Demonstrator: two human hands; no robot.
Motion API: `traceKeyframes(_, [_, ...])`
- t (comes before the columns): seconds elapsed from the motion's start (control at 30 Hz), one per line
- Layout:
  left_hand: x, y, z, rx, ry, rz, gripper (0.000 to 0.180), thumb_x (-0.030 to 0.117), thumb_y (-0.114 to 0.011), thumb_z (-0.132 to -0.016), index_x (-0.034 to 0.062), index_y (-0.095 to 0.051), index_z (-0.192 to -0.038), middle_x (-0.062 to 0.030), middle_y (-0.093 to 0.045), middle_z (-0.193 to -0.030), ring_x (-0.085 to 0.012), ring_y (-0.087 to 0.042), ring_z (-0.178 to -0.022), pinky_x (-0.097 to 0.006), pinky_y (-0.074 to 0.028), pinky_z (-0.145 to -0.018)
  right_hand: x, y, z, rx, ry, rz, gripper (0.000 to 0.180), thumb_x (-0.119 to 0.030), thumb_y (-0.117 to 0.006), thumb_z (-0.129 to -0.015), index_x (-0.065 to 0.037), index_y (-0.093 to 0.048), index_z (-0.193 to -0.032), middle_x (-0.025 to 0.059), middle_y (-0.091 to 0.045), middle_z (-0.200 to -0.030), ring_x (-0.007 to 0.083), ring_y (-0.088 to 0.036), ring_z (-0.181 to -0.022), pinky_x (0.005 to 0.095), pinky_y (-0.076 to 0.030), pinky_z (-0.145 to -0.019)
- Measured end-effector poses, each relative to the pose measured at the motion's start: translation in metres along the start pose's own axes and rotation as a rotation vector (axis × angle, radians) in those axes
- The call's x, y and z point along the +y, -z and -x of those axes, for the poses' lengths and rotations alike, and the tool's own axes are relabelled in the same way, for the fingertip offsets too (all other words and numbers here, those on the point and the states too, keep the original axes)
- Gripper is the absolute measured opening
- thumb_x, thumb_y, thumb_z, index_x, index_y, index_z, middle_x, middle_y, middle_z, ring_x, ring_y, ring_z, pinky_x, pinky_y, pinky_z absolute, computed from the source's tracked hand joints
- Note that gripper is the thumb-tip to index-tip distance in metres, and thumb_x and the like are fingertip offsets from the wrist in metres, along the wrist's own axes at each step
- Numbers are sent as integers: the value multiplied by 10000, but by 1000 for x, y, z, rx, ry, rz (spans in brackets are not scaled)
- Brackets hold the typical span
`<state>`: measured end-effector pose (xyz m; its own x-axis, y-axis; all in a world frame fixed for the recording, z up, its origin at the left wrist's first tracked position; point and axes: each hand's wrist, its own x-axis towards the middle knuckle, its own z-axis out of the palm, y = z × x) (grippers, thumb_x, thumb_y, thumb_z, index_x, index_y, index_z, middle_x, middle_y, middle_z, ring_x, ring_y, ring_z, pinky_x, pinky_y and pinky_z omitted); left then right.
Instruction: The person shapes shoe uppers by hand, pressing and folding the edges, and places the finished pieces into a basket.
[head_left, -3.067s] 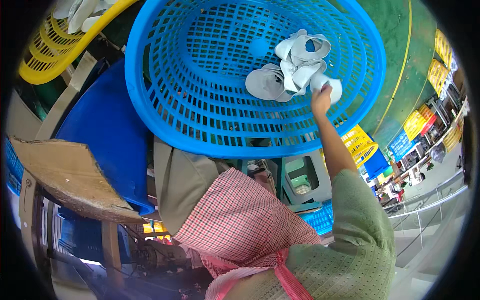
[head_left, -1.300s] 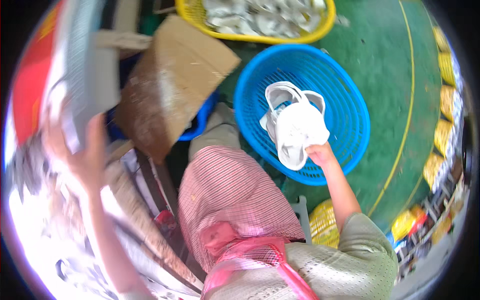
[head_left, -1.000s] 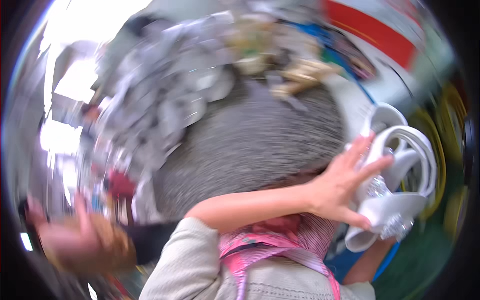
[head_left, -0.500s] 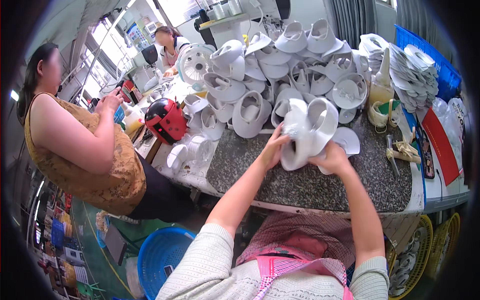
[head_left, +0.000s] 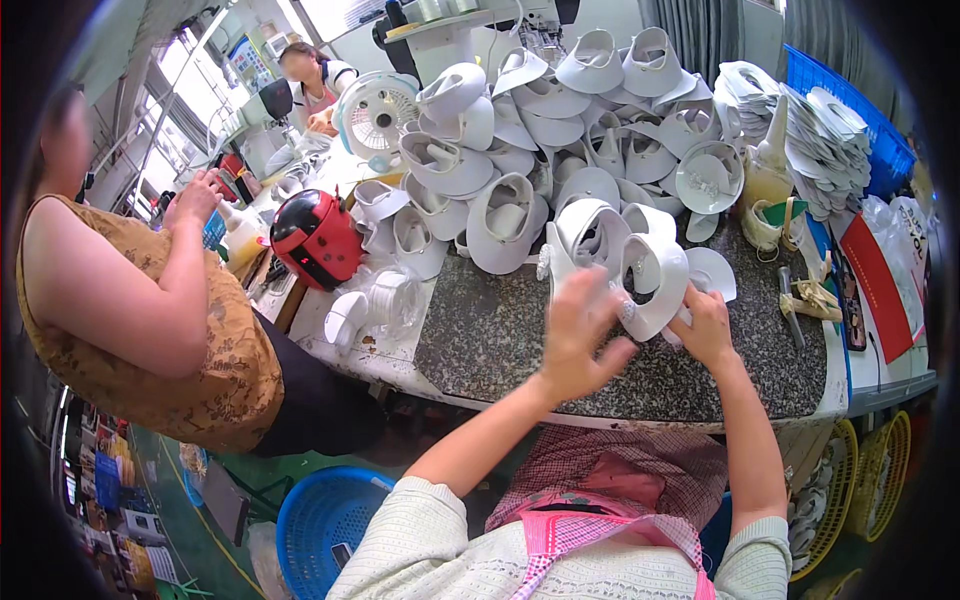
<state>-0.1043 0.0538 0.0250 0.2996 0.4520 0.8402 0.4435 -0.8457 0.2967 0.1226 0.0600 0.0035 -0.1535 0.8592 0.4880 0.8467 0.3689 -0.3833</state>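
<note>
My right hand [head_left: 708,328] grips the right edge of a white shoe upper [head_left: 672,285] over the dark speckled slab. Its open collar faces me, and a small sparkly ornament shows on its near left side. My left hand [head_left: 580,335] is just left of it, fingers spread and slightly smeared; I see nothing held in it. Touching that upper on its left is another white upper [head_left: 588,222], with an ornament at its edge. A flat white piece [head_left: 712,272] lies behind my right fingers, partly hidden.
A heap of white uppers [head_left: 505,225] fills the back of the slab [head_left: 480,335]. A glue bottle [head_left: 768,170], a metal tool [head_left: 790,305] and a red sheet [head_left: 880,290] lie right. A ladybird-patterned box [head_left: 318,240] and a co-worker [head_left: 150,320] are left. A blue basket [head_left: 330,520] stands below.
My left hand has let go of the uppers and drawn back toward me, its fingers opening. The uppers have come to stand side by side, and my right hand has shifted slightly right.
</note>
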Motion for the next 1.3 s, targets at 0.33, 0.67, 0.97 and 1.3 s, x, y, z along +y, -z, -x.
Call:
traceKeyframes(0.33, [-32,-43,-7,-394,-44,-445,640,213,-692,-627,285,-475,-1225,-135,-407,-1260,-335,-357,-1175,-484,-295,-909,57,41,1,281,-204,-218,371,-353,-593,-758,-33,-565,-571,73,-464,-445,196,-433,-408,320,-323,-427])
traceKeyframes(0.67, [29,-67,-7,-400,-212,18,474,148,-667,-650,140,-575,-1115,-158,-396,-1292,-357,-324,-1202,-419,-292,-973,31,6,13,398,-445,-442,276,-220,-643,-761,-26,-527,-603,9,-480,-508,65,-412,-480,250,-333,-450])
traceKeyframes(0.97, [30,-108,2,-499,-283,-247,614,214,-627,-682,393,-439,-1239,-14,-344,-1360,-211,-367,-1179,-389,-282,-910,45,40,34,111,-370,-692,233,-203,-663,-767,-4,-570,-690,-27,-506,-580,39,-410,-543,217,-338,-475])
traceKeyframes(1.3, [29,-105,-14,-450,-159,-164,604,240,-691,-657,229,-474,-1220,-99,-406,-1283,-286,-404,-1140,-387,-333,-891,54,53,48,120,-265,-654,103,-93,-609,-787,-3,-564,-807,11,-528,-679,72,-452,-649,220,-379,-578])
